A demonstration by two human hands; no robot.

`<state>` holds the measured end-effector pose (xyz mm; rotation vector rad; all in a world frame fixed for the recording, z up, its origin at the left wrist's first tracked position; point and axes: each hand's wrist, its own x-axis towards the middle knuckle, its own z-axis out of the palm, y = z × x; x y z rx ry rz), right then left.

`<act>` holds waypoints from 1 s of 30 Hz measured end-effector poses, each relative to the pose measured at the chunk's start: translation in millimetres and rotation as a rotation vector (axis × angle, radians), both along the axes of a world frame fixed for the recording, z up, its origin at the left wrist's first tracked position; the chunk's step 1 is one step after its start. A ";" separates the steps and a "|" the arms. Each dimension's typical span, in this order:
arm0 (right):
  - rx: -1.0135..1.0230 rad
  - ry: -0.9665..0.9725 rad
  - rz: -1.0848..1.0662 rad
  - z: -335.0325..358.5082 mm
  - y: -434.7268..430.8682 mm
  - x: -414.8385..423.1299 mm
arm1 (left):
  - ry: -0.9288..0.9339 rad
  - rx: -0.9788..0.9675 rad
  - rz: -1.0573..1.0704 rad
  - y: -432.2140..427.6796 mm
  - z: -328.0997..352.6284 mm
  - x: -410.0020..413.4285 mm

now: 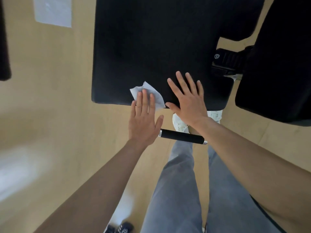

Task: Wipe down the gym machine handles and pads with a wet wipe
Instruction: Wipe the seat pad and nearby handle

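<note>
A large black seat pad (151, 44) fills the upper middle of the head view. A crumpled white wet wipe (156, 95) lies on the pad's near edge. My left hand (144, 120) presses flat on the wipe, fingers straight and slightly blurred. My right hand (186, 100) rests flat on the pad just right of the wipe, fingers spread, holding nothing. Below the pad a black handle (181, 136) with silver end caps runs across, between my two wrists.
A second black pad (276, 69) stands at the right, joined by a black bracket (227, 59). The floor (50, 106) is tan. My grey trouser legs (178, 190) and white shoes (179, 122) are below the pad. A white sheet (53, 10) lies top left.
</note>
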<state>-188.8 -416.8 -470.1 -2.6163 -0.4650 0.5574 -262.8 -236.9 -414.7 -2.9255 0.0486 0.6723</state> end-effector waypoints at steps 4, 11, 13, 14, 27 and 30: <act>0.009 -0.010 0.017 -0.5 -4.3 0.4 | -0.082 0.029 0.288 13.1 8.2 -3.3; 0.001 -0.032 0.052 -2.0 -9.3 2.9 | -0.227 -0.120 0.892 28.3 15.9 40.2; 0.003 -0.035 0.066 -1.7 -12.1 4.4 | -0.234 -0.080 0.857 28.4 14.4 48.8; 0.003 -0.031 0.069 -1.0 -12.4 5.5 | -0.224 -0.052 0.787 25.8 13.2 48.4; 0.076 -0.101 0.136 20.5 22.3 74.4 | -0.255 0.003 0.933 22.9 14.9 59.2; 0.051 -0.094 0.169 24.2 36.8 101.5 | -0.295 -0.007 1.097 37.1 20.5 83.3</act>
